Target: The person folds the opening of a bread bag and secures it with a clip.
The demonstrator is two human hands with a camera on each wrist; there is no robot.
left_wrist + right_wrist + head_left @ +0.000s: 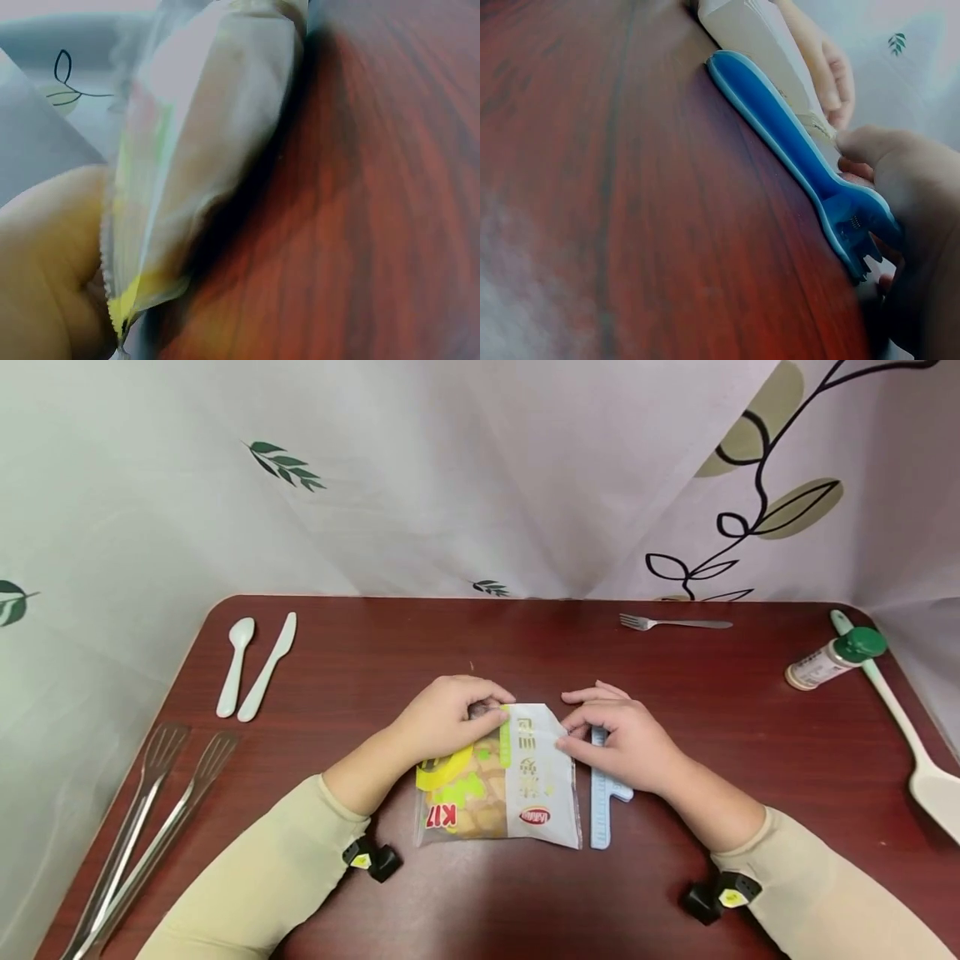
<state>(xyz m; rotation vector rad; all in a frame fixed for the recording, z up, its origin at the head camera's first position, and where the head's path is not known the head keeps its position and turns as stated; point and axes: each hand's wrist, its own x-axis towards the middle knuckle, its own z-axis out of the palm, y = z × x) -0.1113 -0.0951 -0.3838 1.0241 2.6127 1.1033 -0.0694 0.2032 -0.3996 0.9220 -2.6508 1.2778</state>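
Observation:
A snack bag point(491, 793), with a clear pane showing pale tan pieces and a white printed panel, lies flat in front of the person. My left hand point(450, 718) holds its upper edge, thumb over the front and fingers behind. At the bag's upper right corner, my right hand point(630, 739) pinches the edge between thumb and fingers. Right beside the bag lies a long light blue plastic tool point(601, 810) with a short side tab; its upper part is partly hidden below the right hand. In the right wrist view this blue tool point(780, 124) shows a hollow channel and a toothed end.
At the left lie a white spoon point(235, 668), a white knife point(267, 668) and metal tongs point(153, 827). A fork point(675, 623) lies at the back. On the right, a green-capped shaker bottle point(825, 664) rests near a long-handled white utensil point(900, 714). A curtain hangs behind the table.

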